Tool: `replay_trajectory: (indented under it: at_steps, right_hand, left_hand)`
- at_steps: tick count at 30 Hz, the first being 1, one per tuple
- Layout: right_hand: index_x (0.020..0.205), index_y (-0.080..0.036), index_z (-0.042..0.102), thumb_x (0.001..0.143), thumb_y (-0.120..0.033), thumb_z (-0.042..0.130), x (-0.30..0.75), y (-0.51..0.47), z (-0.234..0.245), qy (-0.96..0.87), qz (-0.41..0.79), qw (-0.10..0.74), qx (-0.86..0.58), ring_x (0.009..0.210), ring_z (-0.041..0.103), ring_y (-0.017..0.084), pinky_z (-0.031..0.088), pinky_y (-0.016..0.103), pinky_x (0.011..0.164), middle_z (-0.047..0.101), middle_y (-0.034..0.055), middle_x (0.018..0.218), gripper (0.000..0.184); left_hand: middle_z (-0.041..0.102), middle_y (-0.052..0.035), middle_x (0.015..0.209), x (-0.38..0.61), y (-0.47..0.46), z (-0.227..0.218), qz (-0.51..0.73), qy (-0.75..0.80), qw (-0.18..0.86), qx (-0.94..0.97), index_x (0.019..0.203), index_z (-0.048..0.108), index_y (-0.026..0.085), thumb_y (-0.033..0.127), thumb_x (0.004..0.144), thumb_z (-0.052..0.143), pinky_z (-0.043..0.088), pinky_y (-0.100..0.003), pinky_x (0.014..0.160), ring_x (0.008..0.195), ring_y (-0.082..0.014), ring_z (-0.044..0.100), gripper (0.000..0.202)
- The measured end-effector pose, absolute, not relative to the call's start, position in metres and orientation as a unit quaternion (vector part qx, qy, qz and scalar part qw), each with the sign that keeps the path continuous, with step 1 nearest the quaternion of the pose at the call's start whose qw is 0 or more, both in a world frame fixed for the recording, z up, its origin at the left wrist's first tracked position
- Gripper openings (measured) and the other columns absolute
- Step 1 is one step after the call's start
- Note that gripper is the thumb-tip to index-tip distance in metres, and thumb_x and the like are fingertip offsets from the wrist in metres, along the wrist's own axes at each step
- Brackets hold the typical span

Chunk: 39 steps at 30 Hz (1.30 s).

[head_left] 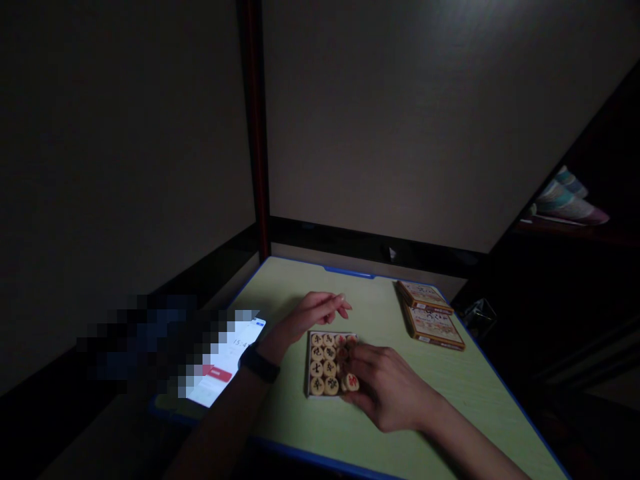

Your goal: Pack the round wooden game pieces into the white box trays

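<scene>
A shallow open box (309, 373) on the table holds rows of round wooden Chinese chess pieces (329, 369), with black characters on the left and some red ones at the top right. My right hand (387, 383) is closed at the box's right side, thumb and fingers around a Chinese chess piece with a red character (353, 382). That hand hides part of the right-hand columns. Just beyond the box's far left edge hovers my left hand (320, 312), fingers loosely bent with nothing visible in them. A dark band circles the left wrist.
Two flat printed boxes (433, 323) overlap at the table's right edge. A lit phone (220, 373), partly pixelated, lies at the left. The light green table (290, 417) has a blue rim and stands in a wall corner. Striped fabric items (565, 197) sit on a shelf at right.
</scene>
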State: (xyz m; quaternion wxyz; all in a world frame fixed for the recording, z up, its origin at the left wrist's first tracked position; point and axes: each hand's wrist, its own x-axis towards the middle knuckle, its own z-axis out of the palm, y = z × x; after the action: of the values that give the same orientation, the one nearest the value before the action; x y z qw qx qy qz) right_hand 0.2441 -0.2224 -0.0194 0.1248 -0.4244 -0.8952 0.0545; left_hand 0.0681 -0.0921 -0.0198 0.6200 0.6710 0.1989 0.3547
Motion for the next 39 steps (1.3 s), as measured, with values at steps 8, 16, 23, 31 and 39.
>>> replay_trajectory:
  at_steps: [8, 16, 23, 31, 39]
  right_hand:
    - [0.087, -0.019, 0.065, 0.088, -0.042, 0.061, 0.245, -0.223, -0.018, -0.891, 0.042, 0.120, -0.436, 0.086, 0.060, 0.022, 0.047, 0.033, 0.074, 0.065, 0.0065, 0.093, 0.023]
    - [0.097, -0.018, 0.068, 0.083, -0.047, 0.069, 0.246, -0.221, -0.019, -0.893, 0.044, 0.114, -0.433, 0.094, 0.061, 0.024, 0.047, 0.033, 0.077, 0.067, 0.0074, 0.099, 0.032]
    - [0.092, -0.019, 0.069, 0.080, -0.045, 0.072, 0.244, -0.224, -0.020, -0.890, 0.059, 0.131, -0.433, 0.086, 0.063, 0.022, 0.046, 0.030, 0.069, 0.069, 0.0063, 0.095, 0.029]
    - [0.074, -0.019, 0.070, 0.095, -0.054, 0.048, 0.313, -0.180, -0.017, -0.701, -0.037, 0.357, -0.616, 0.066, 0.060, 0.019, 0.045, 0.030, 0.065, 0.066, 0.0056, 0.070, 0.047]
    - [0.137, -0.024, 0.058, 0.090, -0.059, 0.052, 0.392, -0.160, -0.033, -0.504, -0.121, 0.179, -0.836, 0.131, 0.043, 0.039, 0.037, 0.052, 0.102, 0.050, 0.0154, 0.144, 0.059]
  left_hand:
    - [0.068, -0.0084, 0.085, 0.068, -0.092, -0.021, 0.355, 0.200, 0.622, 0.668, 0.094, 0.072, 0.010, 0.058, 0.087, 0.059, 0.031, -0.025, 0.056, 0.063, -0.0098, 0.042, 0.049]
    - [0.067, -0.0081, 0.084, 0.069, -0.090, -0.024, 0.357, 0.197, 0.623, 0.668, 0.093, 0.072, 0.011, 0.059, 0.087, 0.058, 0.030, -0.025, 0.055, 0.062, -0.0098, 0.041, 0.051]
    - [0.068, -0.0075, 0.082, 0.069, -0.088, -0.023, 0.382, 0.217, 0.603, 0.666, 0.092, 0.073, 0.011, 0.057, 0.087, 0.058, 0.033, -0.025, 0.055, 0.059, -0.0092, 0.043, 0.048]
    - [0.073, -0.0058, 0.079, 0.078, -0.077, -0.036, 0.406, 0.340, 0.383, 0.757, 0.077, 0.071, 0.017, 0.036, 0.077, 0.066, 0.049, -0.029, 0.072, 0.075, -0.0179, 0.063, 0.019]
    - [0.071, -0.0113, 0.113, 0.067, -0.116, -0.034, 0.291, 0.355, 0.194, 0.867, 0.108, 0.071, 0.019, 0.040, 0.092, 0.049, 0.046, -0.041, 0.101, 0.110, -0.0258, 0.062, 0.035]
